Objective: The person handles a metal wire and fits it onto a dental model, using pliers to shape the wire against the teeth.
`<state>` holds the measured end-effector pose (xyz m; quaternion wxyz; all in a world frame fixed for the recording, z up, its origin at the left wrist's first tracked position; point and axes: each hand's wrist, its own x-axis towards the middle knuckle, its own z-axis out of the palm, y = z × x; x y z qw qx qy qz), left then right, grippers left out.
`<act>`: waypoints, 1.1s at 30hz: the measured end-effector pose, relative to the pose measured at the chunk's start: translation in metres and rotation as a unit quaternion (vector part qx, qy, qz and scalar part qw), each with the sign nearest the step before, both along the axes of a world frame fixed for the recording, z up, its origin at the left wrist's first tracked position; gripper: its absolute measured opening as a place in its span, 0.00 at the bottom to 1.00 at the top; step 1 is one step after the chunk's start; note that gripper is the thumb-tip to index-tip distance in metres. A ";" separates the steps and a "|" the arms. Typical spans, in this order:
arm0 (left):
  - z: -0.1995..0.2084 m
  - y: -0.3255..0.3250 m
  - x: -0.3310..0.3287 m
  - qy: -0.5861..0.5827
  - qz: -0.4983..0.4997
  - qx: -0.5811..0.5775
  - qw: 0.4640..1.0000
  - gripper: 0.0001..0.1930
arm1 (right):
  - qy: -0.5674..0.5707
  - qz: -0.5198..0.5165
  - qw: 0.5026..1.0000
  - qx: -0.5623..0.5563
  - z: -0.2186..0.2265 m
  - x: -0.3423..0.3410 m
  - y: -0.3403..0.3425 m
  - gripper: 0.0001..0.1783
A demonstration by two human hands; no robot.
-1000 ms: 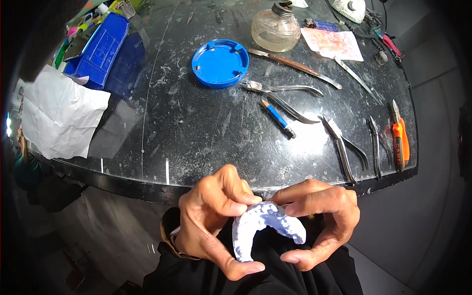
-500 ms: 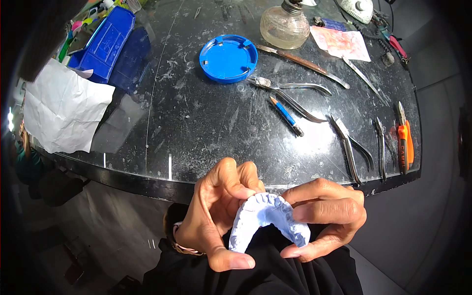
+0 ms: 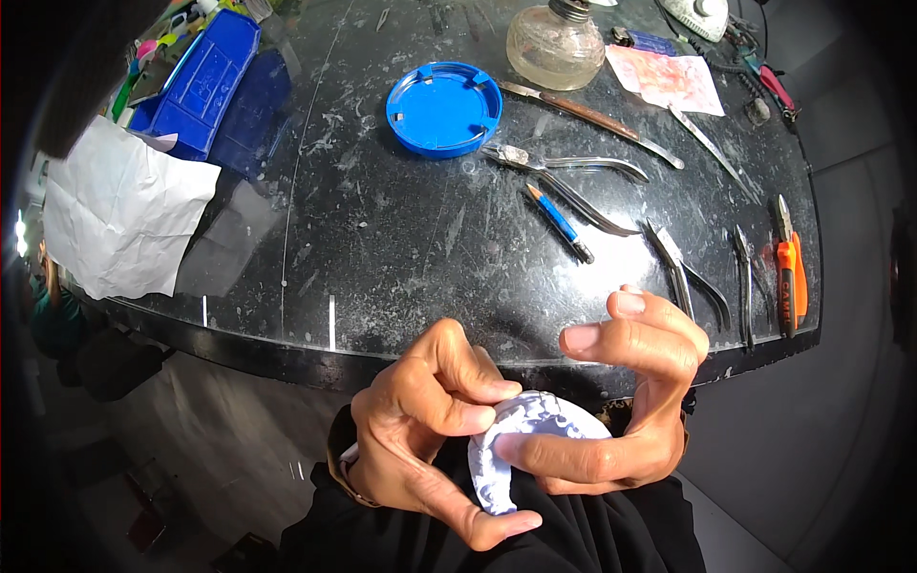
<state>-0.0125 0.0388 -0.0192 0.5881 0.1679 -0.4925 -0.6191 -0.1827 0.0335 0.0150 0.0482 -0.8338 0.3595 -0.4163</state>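
A white plaster dental cast [image 3: 521, 444], horseshoe-shaped with moulded teeth, is being held just below the near edge of the dark counter [image 3: 401, 239], over dark cloth at the person's lap. The cast is being clamped by the left hand [image 3: 420, 444], its grip closed on the cast's left side with the thumb running beneath and the forefinger pressing on top. The right hand [image 3: 621, 401] is being kept against the cast's right side: its thumb is being pressed across the arch, while the remaining fingers [image 3: 611, 339] are being held raised and curled above the cast, apart from it.

Relative to the cast, the following are lying farther away on the counter: a blue pencil [image 3: 559, 222] directly beyond; a round blue lid [image 3: 444, 108] beyond and slightly left; a glass spirit lamp [image 3: 559, 43] farthest beyond; metal pliers [image 3: 568, 181] beside the pencil; further pliers [image 3: 683, 272] and an orange-handled cutter [image 3: 788, 277] beyond and to the right; a white paper sheet [image 3: 119, 210] and a blue box [image 3: 201, 86] beyond and far to the left.
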 end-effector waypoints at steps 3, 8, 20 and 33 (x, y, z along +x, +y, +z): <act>0.000 -0.001 0.001 -0.007 0.001 -0.011 1.000 0.34 | -0.010 0.005 1.000 0.005 -0.002 0.001 0.000 0.15; 0.002 -0.002 -0.002 -0.011 0.002 -0.029 1.000 0.34 | -0.018 0.021 0.999 0.032 0.002 -0.001 0.001 0.14; 0.000 -0.002 -0.006 -0.028 0.045 -0.038 0.998 0.32 | -0.332 0.121 0.925 0.142 -0.011 -0.003 -0.001 0.19; 0.001 0.001 -0.009 -0.096 0.096 -0.053 0.989 0.31 | -0.356 0.116 0.915 0.148 -0.008 -0.002 0.000 0.23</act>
